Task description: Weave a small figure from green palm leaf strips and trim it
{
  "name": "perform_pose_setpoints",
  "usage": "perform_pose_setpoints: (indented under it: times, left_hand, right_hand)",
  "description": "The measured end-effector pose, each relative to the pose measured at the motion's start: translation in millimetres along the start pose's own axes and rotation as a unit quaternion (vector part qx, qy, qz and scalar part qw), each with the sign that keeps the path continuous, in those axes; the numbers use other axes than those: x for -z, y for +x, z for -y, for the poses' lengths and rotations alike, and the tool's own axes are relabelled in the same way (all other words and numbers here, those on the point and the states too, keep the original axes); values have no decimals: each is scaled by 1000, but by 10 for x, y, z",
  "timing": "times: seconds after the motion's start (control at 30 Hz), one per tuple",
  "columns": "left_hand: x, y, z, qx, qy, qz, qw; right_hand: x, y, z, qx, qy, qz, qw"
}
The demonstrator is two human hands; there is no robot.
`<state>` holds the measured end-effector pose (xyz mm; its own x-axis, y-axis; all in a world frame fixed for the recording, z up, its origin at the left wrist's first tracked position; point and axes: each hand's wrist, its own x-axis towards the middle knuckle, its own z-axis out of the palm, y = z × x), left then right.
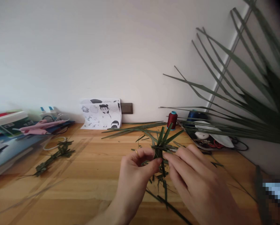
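Observation:
A woven piece of green leaf strips is between my two hands, with several strip ends fanning upward. My left hand, a ring on one finger, pinches its left side between thumb and fingers. On the right side, my right hand has its fingers pressed together at the piece's edge, by a thin strip. Its fingertips partly hide what they grip. Below and behind the hands, loose leaf scraps lie on the wooden table.
Left: a woven leaf figure, pink glue gun and white-lidded tub. Back: printed sheets, long leaf strips, red thread spool. Right: a cluttered tray beneath large palm leaves.

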<state>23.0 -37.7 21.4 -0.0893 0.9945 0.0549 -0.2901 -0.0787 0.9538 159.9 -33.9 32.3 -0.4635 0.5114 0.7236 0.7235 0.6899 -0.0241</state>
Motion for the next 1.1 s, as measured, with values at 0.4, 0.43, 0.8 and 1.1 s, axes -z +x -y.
perform_pose_setpoints:
  times: [0.4, 0.43, 0.8, 1.1]
  left_hand:
    - [21, 30, 12, 29, -26, 37, 999]
    - [26, 34, 15, 36, -33, 43, 998]
    - [25, 38, -43, 83, -103, 64, 989]
    - [30, 24, -77, 107, -133, 82, 982]
  right_hand:
    - [34, 55, -21, -32, 69, -6, 997]
    - [53, 66, -39, -41, 89, -1, 995]
    - [136, 132, -210, -109, 236, 107, 960]
    - [136, 144, -224, -127, 272, 112, 947]
